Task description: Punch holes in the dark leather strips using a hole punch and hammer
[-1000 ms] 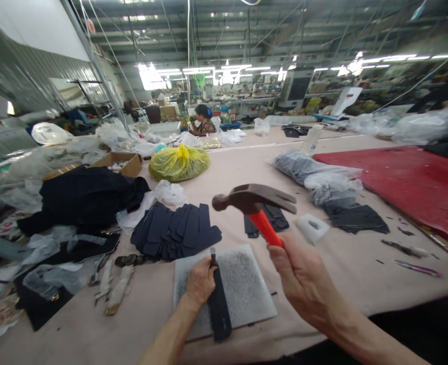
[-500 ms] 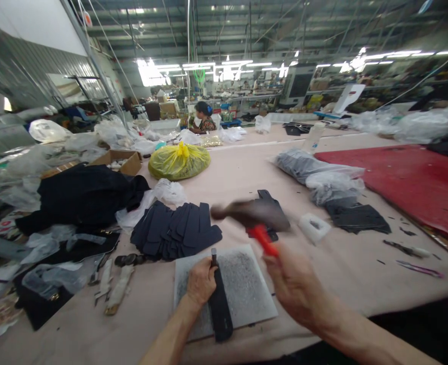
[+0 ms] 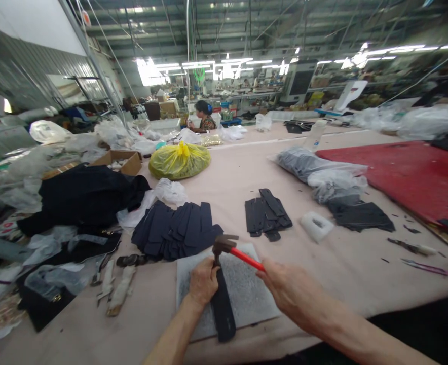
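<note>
My right hand (image 3: 285, 284) is wrapped round the red handle of a claw hammer (image 3: 249, 258). Its dark head meets the top of a short metal punch (image 3: 217, 259), which my left hand (image 3: 203, 284) grips upright. Under the punch lies a long black strap piece (image 3: 223, 309), running toward me across a speckled grey board (image 3: 249, 299). My left fingers hide the punch's lower end. Just beyond the board a fanned pile of dark fabric pieces (image 3: 176, 228) spreads to the left, and a smaller stack of black strap pieces (image 3: 267, 214) sits farther back.
Wrapped-handle tools (image 3: 120, 291) lie left of the board. A white block (image 3: 315, 226), snips (image 3: 423, 267) and a knife (image 3: 410, 247) are at right, before a red board (image 3: 406, 167). A yellow bag (image 3: 180, 161) stands behind. A person (image 3: 204, 119) sits at the far side.
The hammer, raised and blurred before, has come down and left onto the punch. My left hand keeps its hold on the punch in nearly the same place.
</note>
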The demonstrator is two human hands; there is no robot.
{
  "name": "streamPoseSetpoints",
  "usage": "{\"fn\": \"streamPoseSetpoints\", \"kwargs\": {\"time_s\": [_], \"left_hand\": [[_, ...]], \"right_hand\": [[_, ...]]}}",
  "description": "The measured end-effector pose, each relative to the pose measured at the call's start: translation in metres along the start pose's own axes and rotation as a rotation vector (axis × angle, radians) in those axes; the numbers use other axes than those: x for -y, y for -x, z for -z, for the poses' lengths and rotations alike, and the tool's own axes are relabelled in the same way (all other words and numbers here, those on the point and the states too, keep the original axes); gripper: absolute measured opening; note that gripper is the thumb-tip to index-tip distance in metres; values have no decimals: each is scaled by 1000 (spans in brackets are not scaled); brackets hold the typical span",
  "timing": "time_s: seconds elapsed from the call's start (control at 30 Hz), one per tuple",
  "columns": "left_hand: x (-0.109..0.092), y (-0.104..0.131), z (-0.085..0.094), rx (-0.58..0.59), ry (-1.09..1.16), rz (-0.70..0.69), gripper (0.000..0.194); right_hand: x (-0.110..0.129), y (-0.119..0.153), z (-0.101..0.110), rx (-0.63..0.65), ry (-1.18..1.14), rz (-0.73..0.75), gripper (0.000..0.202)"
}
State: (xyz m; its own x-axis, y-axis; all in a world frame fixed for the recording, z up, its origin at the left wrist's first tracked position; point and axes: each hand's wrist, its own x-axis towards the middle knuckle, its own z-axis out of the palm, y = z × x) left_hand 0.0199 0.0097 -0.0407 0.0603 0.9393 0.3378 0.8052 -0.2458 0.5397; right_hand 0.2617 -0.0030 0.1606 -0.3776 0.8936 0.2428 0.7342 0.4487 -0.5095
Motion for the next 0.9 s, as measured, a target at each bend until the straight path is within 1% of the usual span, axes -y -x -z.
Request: {"fn": "streamPoseSetpoints", "kwargs": {"time_s": [0.07,0.1,0.17,0.23,0.27,0.3,0.33,0.37,0.4,0.43,0.47,0.53,0.6,0.67,0.73,0.8,0.87,0.9], "left_hand": [[0,0,0,-5,5,3,14],[0,0,1,-11,12,4,15],[-1,0,1,-20,28,-1,16],[-1,0,2,-19,45,0,16],[-1,0,2,-15,52,2,17],[-1,0,1,-9,57,5,17],[0,1,1,-5,57,10,16],[0,1,0,-3,54,17,16],[1,1,-1,-2,47,23,16],[2,1,-1,-2,41,29,16],[3,1,-2,-1,36,34,16],[5,1,-2,1,36,41,18],[5,2,-2,5,42,45,19],[3,2,0,12,58,56,19],[0,1,3,24,106,92,20],[-1,-5,7,28,193,181,20],[2,-14,13,-35,286,325,21],[5,-20,16,-98,326,403,23]], "right_hand": [[-22,12,-8,206,111,-116,31],[-35,19,-11,263,123,-188,31],[-64,35,-20,277,39,-332,34],[-97,53,-35,280,-70,-499,38],[-112,61,-42,290,-85,-595,40],[-126,69,-50,292,-53,-663,40],[-137,74,-56,281,22,-700,39],[-144,78,-62,255,125,-688,37],[-145,78,-67,210,233,-632,33],[-142,76,-72,157,317,-550,29],[-133,71,-77,108,358,-451,29],[-104,59,-91,55,316,-256,37],[-66,47,-111,123,182,-71,45],[-33,43,-135,255,75,71,58],[-13,46,-159,330,33,125,68],[-6,53,-174,345,34,125,74],[-7,58,-179,344,37,120,75],[-9,59,-178,346,33,117,75]]}}
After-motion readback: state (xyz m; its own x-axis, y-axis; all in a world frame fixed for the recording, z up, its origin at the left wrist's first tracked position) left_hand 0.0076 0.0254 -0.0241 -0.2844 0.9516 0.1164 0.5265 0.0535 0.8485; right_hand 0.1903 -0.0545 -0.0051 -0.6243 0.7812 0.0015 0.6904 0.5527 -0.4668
